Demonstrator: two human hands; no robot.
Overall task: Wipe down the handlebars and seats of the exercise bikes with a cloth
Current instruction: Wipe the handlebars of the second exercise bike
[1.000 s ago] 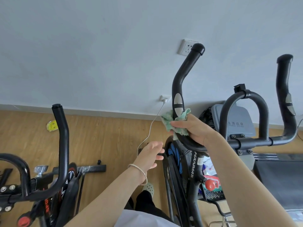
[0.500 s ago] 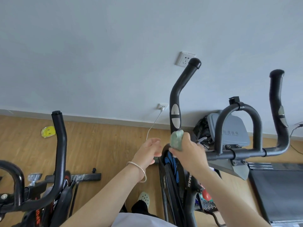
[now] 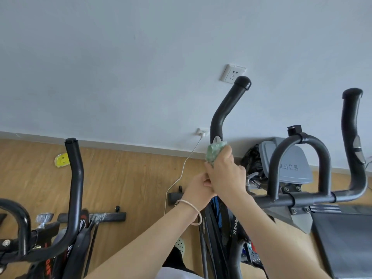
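The right hand (image 3: 225, 178) grips the green cloth (image 3: 216, 153) around the near bike's left handlebar (image 3: 223, 109); the left hand (image 3: 198, 190), loosely curled, touches it. Judging by this, wiping is early: the right bar (image 3: 350, 137), the left bike (image 3: 74, 188) and the unseen seats remain.

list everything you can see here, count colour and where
exercise bikes: 2, black, one at right being wiped, one at lower left
cloth: 1, green, wrapped on the right bike's left handlebar
wall sockets: 2, white, on wall, lower one with plug
cable: 1, white, from lower socket to floor
bin: 1, grey, by wall behind right bike
yellow object: 1, on floor at left
treadmill: 1, black, lower right
left hand: beside the bar, bracelet on wrist
right hand: gripping cloth
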